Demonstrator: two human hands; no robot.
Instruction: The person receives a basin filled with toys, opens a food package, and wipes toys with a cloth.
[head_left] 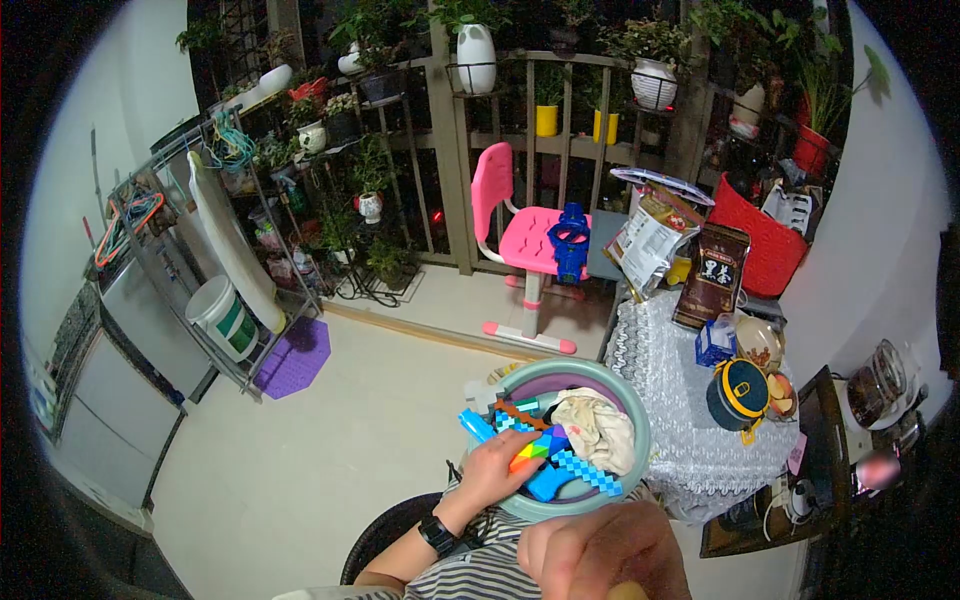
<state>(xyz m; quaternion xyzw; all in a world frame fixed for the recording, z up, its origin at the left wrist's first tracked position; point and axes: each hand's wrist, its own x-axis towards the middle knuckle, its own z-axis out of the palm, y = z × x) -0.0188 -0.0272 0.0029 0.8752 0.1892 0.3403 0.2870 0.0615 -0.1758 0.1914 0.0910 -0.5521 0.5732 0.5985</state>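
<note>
A grey-green basin [640, 440] with a purple inside sits in front of me, with several toys and cloth in it. My left hand [492, 468], a black watch on its wrist, reaches over the near left rim with its fingers closed round a rainbow-coloured faceted toy [535, 450]. Beside that toy lie a blue toy piece [548, 484], a blue checkered pixel-style toy [590, 472] and a crumpled whitish cloth [600, 428]. Close to the camera, my right hand [615, 555] is curled up at the near side of the basin; what it holds, if anything, is hidden.
To the right stands a table with a lace cloth [650, 380], bearing a dark lidded pot [738, 395], a brown bag [712, 275] and a blue box [715, 342]. A pink chair [530, 240] stands beyond. On the left are a drying rack [225, 365] and a purple mat [295, 360].
</note>
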